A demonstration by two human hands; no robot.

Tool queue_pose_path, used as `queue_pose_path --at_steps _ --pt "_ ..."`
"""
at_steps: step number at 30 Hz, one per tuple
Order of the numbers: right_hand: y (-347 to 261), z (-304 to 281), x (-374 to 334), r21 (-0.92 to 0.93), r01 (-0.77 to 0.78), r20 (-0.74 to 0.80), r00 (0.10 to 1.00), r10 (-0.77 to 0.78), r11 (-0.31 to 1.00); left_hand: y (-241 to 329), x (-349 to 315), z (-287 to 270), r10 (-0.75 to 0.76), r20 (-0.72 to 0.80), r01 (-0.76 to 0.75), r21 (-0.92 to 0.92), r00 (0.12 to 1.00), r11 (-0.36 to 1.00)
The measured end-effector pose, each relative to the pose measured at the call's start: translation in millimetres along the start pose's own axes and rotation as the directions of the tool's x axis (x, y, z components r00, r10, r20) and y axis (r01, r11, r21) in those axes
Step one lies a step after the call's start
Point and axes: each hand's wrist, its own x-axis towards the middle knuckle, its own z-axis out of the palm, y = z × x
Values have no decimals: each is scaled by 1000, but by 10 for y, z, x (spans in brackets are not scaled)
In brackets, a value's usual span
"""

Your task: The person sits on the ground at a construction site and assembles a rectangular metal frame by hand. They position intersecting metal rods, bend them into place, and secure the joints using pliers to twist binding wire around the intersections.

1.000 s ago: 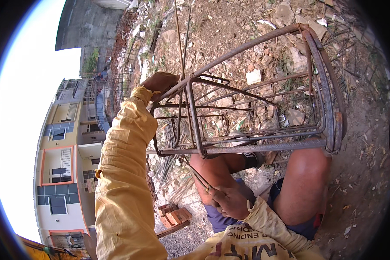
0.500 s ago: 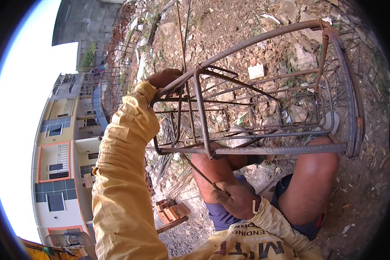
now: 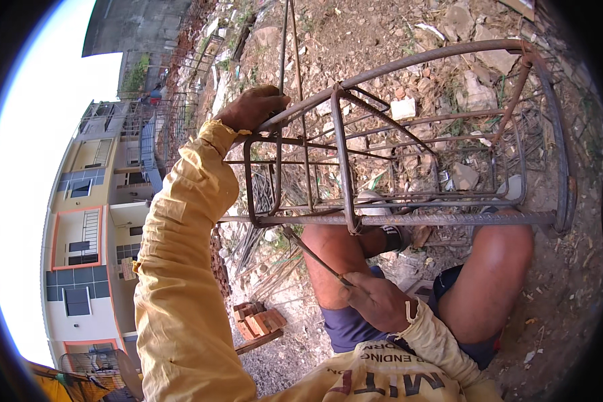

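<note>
A cage of rusty steel bars [image 3: 442, 218] with bent rectangular stirrups stretches across the middle, above my knees. My left hand [image 3: 253, 108] is closed around its upper long bar near the left end, by the end stirrup [image 3: 248, 177]. Part of its grip is hidden behind the bar. My right hand [image 3: 376, 299], low in the centre, is closed on a thin metal rod [image 3: 318, 259]. The rod slants up and left, with its far tip close to the cage's lower long bar; whether they touch I cannot tell. Another stirrup [image 3: 342, 161] stands right of the end one.
Stony, rubble-strewn ground [image 3: 355, 40] lies beyond the cage, with a white block [image 3: 403, 108] on it. Stacked red bricks [image 3: 260, 321] sit at lower left. Two thin upright bars [image 3: 285, 47] rise near my left hand. Houses [image 3: 80, 248] stand at far left.
In the picture, the cage has shifted right. My left hand has moved up slightly and shows more fully at the bar. My right hand has shifted a little right, still with the rod.
</note>
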Motion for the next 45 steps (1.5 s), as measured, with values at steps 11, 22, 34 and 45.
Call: queue_pose_path --at_steps 11,22,34,45 --pt "432 142 -5 -209 154 -109 978 -180 966 232 9 65 234 -248 -194 174 940 965" --pt "641 263 53 691 -560 568 812 136 458 152 0 119 101 -176 -71 169 979 983" --pt "225 485 -14 -616 -132 -380 913 -146 776 253 123 81 -62 -55 73 240 997 968" --pt "392 369 75 657 -489 492 855 164 575 301 155 137 -126 -89 150 357 988 922"
